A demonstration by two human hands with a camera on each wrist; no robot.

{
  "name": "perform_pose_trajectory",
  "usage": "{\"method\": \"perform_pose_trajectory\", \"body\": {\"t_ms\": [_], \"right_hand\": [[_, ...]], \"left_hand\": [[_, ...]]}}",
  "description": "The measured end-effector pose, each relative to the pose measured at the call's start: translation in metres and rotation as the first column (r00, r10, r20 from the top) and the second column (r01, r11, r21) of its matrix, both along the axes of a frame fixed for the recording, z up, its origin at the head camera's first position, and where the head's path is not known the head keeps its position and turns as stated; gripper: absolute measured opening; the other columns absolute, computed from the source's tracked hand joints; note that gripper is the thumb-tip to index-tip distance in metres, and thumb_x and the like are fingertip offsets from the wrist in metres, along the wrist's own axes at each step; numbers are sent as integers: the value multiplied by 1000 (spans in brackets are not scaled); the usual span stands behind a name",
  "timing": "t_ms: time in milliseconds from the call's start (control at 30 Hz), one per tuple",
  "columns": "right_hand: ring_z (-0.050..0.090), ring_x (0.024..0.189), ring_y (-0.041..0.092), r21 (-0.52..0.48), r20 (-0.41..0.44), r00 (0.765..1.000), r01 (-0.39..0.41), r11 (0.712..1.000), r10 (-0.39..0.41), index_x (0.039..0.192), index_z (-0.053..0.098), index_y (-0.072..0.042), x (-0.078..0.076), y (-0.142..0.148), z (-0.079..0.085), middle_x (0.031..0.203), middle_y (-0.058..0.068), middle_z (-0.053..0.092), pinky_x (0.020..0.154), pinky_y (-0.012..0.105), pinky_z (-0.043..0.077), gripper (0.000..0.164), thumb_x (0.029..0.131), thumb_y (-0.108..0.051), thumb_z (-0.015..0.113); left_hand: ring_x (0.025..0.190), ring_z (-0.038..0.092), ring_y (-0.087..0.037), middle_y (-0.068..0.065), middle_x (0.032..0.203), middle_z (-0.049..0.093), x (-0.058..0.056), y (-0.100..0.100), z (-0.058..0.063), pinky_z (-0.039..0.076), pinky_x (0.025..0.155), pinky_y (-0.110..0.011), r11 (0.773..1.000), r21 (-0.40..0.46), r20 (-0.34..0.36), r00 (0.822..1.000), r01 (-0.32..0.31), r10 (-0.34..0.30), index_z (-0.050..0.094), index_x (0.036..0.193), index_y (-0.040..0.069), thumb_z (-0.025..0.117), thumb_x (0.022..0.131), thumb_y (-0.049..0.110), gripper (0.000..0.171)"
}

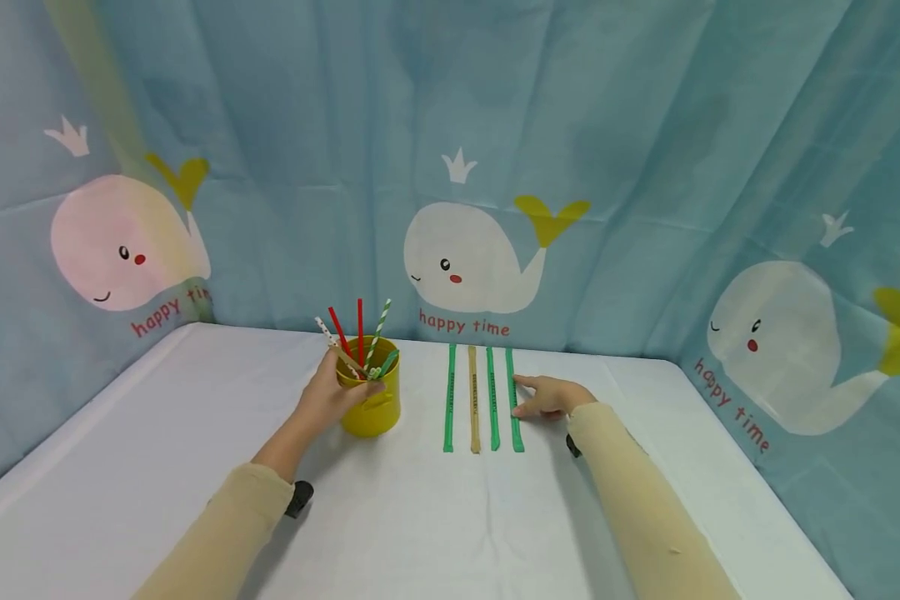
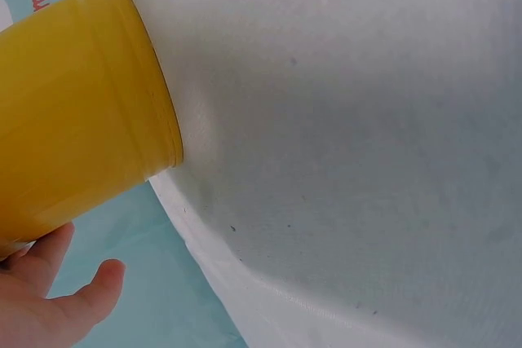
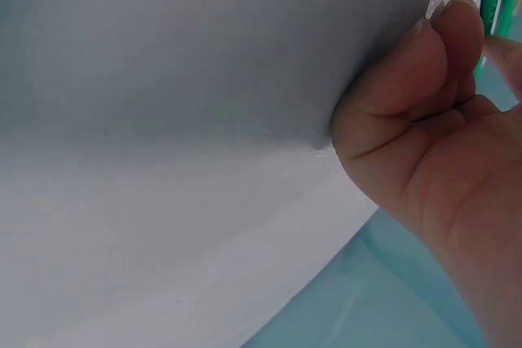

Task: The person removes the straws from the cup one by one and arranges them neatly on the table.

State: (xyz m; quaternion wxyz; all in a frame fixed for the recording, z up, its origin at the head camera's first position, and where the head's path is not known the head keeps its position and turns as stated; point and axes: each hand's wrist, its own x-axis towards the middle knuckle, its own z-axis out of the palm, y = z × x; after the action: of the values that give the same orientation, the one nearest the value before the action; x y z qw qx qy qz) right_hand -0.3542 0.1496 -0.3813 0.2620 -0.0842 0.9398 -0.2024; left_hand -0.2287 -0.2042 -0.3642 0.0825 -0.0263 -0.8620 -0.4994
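Note:
At the table's back left stands a yellow bucket (image 1: 381, 415) with drinking straws in it: red straws (image 1: 360, 329), a green-striped straw (image 1: 378, 329) and a dotted white one. My left hand (image 1: 330, 398) grips its left rim, thumb in front. A tan stick (image 1: 347, 358) leans at the rim beside those fingers; whether they touch it I cannot tell. My right hand (image 1: 551, 397) touches the right edge of the rightmost green wrapped straw (image 1: 515, 425) with index finger and thumb. Its other fingers (image 3: 391, 71) are curled. Left of that lie a green wrapped straw (image 1: 492, 400), a tan one (image 1: 474, 400) and another green one (image 1: 450, 400), side by side.
A white cloth covers the table (image 1: 420, 533). Blue curtains (image 1: 330, 208) printed with whales hang along its back and sides. Black wrist cameras show under both sleeves.

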Motion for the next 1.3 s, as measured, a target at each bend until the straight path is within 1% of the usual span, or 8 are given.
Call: {"method": "perform_pose_trajectory", "body": {"t_ms": [367,467,567,667,733,833,1000,1300], "right_hand": [[35,58,14,-98,62,998,20,995,-13,157,12,-24,7,3,9,67,1,39,57,27,39,89,91,-41,68],[44,72,18,-95,69,997,21,995,-15,158,10,-20,15,-3,20,82,8,47,70,35,48,90,91,-41,67],[56,91,22,-65,40,999,-22,998,25,157,10,-17,22,-11,32,118,18,55,81,45,51,89,92,-41,65],[56,112,31,-77,-2,997,-76,994,77,157,10,-16,29,-20,47,146,20,40,88,53,48,87,93,-39,64],[52,121,34,-147,-41,993,-114,983,109,157,12,-16,34,-25,56,149,20,37,91,57,46,86,93,-36,65],[47,126,36,-338,-108,982,-181,924,153,157,14,-17,41,-33,69,147,20,38,97,58,42,81,94,-28,65],[46,129,33,-556,-268,934,-351,754,237,155,26,-15,51,-51,79,146,16,44,102,51,41,71,95,-15,65],[41,134,22,-576,-370,880,-470,669,299,147,45,-17,68,-92,72,141,-1,53,109,56,31,55,95,-20,64]], "left_hand": [[126,42,-39,-18,138,43,-2,1,-1,35,106,-57,1000,16,-12,1000,5,-5,27,139,4,77,84,35,81],[127,41,-39,-19,140,41,-2,1,-1,34,107,-57,1000,19,-7,1000,13,-13,26,140,3,76,85,34,81],[128,41,-39,-19,140,41,-2,1,-1,33,108,-56,1000,18,-2,1000,6,-6,25,141,3,76,85,34,81],[128,41,-38,-18,140,41,-2,0,0,33,108,-56,1000,15,-3,1000,1,-1,26,140,4,77,85,33,81],[127,42,-38,-18,139,42,-2,0,0,34,108,-55,1000,15,-11,1000,7,-6,27,140,3,77,85,33,80],[127,42,-37,-17,139,42,-2,0,1,34,107,-55,1000,19,-12,1000,7,-7,27,140,4,77,85,33,79],[128,41,-37,-17,139,42,-1,0,0,34,108,-55,1000,22,0,1000,-8,8,27,140,4,77,85,34,80],[129,40,-39,-19,141,41,-1,3,1,32,108,-57,999,-6,13,999,-33,33,25,141,3,75,86,33,80]]}}
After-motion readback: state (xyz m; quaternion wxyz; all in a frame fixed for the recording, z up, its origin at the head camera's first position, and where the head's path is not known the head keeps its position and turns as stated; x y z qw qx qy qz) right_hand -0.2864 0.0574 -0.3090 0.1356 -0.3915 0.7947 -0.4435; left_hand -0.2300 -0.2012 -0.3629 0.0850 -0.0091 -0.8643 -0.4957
